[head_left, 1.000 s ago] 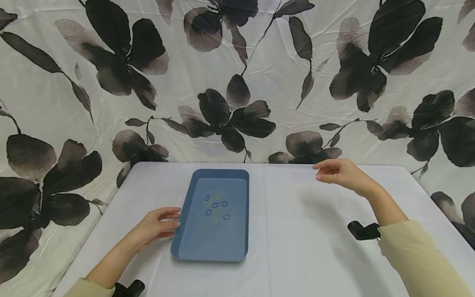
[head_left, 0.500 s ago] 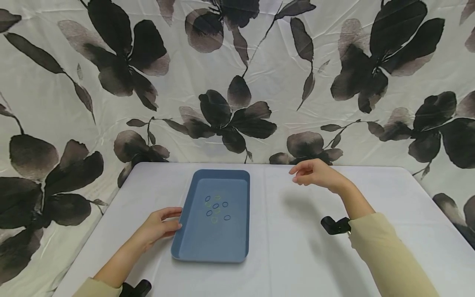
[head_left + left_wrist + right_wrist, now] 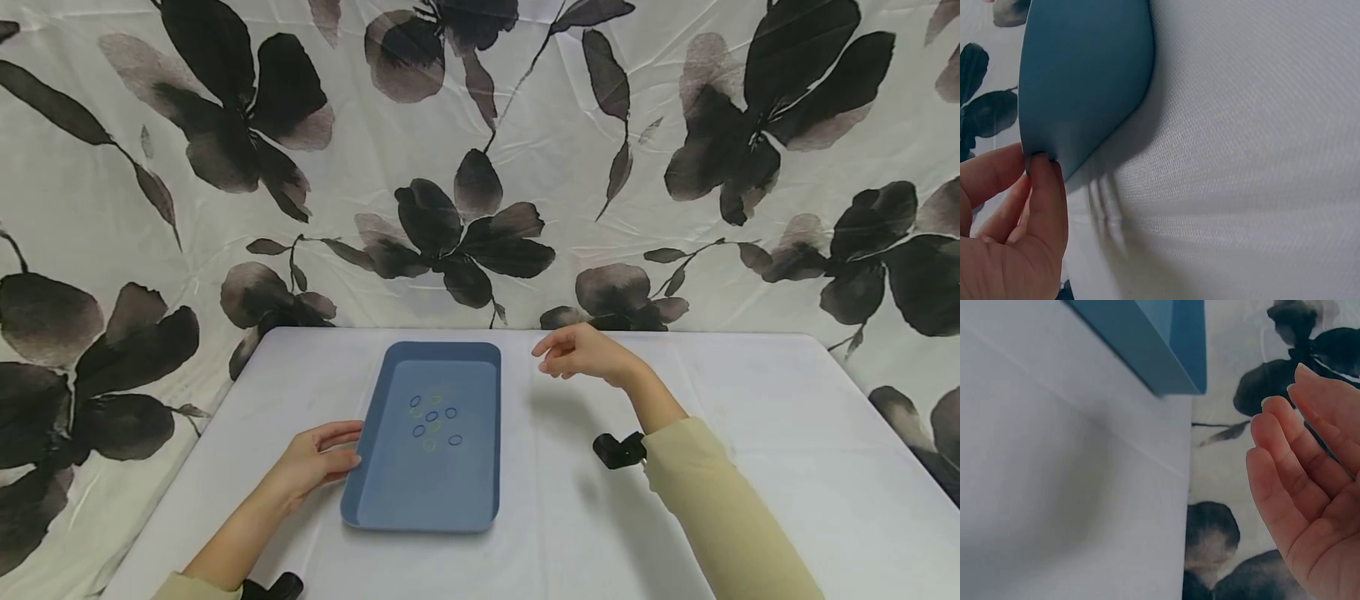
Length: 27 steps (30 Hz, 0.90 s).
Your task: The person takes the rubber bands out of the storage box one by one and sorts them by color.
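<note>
A blue rectangular tray [image 3: 420,492] lies on the white-covered table, left of the middle. Several thin dark-blue and pale yellow-green loops [image 3: 432,417], like small rubber bands, are spread over its floor. At the tray's left edge is my left hand [image 3: 318,454]; in the left wrist view its fingertips pinch the tray's rim [image 3: 1029,94]. My right hand [image 3: 581,352] hovers over the table just right of the tray's far corner, fingers loosely bent. Nothing is in that hand [image 3: 1310,481] in the right wrist view, where a tray corner [image 3: 1179,369] shows at the top.
A white cloth covers the table [image 3: 750,392]. Behind it hangs a pale curtain [image 3: 570,183] with dark flowers. Black devices are strapped at the right wrist [image 3: 619,451] and the left wrist [image 3: 276,587].
My right hand has moved left over the table, toward the tray. The left hand has closed in slightly on the tray's left rim. The tray and the loops stay in place.
</note>
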Each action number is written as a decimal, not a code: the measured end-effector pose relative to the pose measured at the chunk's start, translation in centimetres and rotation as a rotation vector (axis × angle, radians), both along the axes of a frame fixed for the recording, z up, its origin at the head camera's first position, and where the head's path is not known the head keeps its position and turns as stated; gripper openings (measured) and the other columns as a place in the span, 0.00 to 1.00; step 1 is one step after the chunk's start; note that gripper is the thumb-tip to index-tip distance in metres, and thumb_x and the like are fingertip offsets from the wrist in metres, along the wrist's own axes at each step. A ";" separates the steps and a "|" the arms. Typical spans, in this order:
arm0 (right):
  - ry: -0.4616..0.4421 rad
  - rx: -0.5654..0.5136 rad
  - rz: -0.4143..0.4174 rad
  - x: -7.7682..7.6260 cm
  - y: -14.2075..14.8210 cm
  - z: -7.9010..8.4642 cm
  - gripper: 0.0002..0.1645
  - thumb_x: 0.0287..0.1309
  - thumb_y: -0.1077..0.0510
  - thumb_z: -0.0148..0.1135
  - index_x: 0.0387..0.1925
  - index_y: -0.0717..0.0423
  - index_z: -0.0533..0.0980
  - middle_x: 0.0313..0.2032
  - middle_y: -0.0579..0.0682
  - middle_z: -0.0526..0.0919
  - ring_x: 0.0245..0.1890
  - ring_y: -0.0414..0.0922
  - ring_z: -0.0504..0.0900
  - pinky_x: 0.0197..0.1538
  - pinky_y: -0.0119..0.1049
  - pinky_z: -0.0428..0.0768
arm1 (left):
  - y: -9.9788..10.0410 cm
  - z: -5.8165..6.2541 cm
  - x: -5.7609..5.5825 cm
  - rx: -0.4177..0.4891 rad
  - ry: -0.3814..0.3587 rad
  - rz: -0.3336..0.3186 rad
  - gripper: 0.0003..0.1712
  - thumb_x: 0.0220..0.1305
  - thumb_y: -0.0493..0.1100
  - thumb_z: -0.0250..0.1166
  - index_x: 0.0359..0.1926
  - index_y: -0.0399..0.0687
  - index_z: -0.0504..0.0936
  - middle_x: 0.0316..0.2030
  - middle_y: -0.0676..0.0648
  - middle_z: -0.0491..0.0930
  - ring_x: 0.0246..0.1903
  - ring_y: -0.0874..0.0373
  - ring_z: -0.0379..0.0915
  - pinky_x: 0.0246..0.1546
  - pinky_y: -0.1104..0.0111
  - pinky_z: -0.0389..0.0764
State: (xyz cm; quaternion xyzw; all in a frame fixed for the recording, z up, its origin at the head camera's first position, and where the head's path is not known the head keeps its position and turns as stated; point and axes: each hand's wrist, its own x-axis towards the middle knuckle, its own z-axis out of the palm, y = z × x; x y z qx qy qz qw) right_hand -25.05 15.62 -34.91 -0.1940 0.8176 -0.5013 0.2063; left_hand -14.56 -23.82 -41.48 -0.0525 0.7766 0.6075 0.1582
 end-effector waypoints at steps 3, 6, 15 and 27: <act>-0.016 0.004 -0.015 -0.2 -1.1 -0.3 0.17 0.55 0.65 0.62 0.47 0.67 0.76 0.33 0.55 0.82 0.32 0.45 0.78 0.42 0.43 0.78 | 0.0 0.0 0.0 -0.009 0.011 0.004 0.33 0.56 0.28 0.62 0.63 0.26 0.61 0.59 0.29 0.66 0.40 0.59 0.78 0.38 0.68 0.79; -0.031 0.000 -0.019 -0.2 -2.1 -0.9 0.17 0.54 0.65 0.62 0.47 0.67 0.76 0.32 0.52 0.83 0.31 0.43 0.78 0.42 0.43 0.77 | 0.2 0.0 0.0 -0.023 0.020 0.016 0.33 0.56 0.27 0.62 0.62 0.26 0.62 0.58 0.29 0.67 0.41 0.57 0.78 0.38 0.66 0.79; -0.058 -0.027 0.008 -0.3 -5.8 -2.3 0.17 0.52 0.68 0.62 0.45 0.72 0.76 0.27 0.50 0.82 0.27 0.41 0.76 0.36 0.36 0.77 | 0.0 -0.1 0.1 -0.013 0.005 0.038 0.34 0.55 0.26 0.62 0.63 0.26 0.62 0.58 0.29 0.67 0.40 0.58 0.78 0.37 0.67 0.79; -0.075 0.011 -0.050 -0.2 -10.6 -3.7 0.16 0.50 0.69 0.65 0.42 0.72 0.78 0.24 0.49 0.79 0.25 0.39 0.74 0.34 0.32 0.78 | -0.5 -0.4 -0.3 0.047 -0.015 0.015 0.35 0.54 0.25 0.63 0.63 0.25 0.61 0.58 0.29 0.67 0.39 0.60 0.78 0.37 0.68 0.79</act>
